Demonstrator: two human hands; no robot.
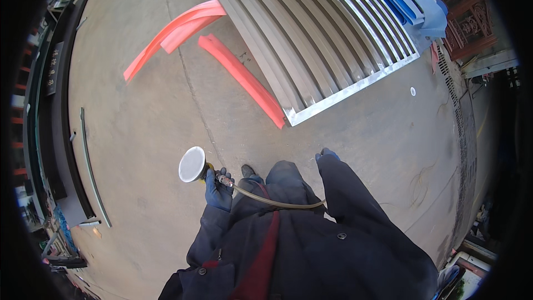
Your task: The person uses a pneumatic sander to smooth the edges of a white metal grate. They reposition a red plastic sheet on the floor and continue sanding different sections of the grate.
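Observation:
My left hand (217, 193), in a blue-grey glove, is closed around an air sander (209, 173) at my left side. The sander's round white disc (192, 164) faces up and outward. From its metal fitting a pale hose (272, 202) sags across my front toward the right sleeve. My right hand (327, 153) reaches forward, also gloved in blue; only a bit of it shows past the dark sleeve, so its fingers are mostly hidden. Ahead lies a large ribbed metal panel (316, 50) with a bright metal frame, apart from both hands.
Pink-red strips (244, 82) lie on the concrete floor left of the panel. Blue sheets (405, 0) are piled at its far right. A long dark board (55, 105) and a thin green strip (91, 161) run along the left. A drain grate (452, 89) lines the right.

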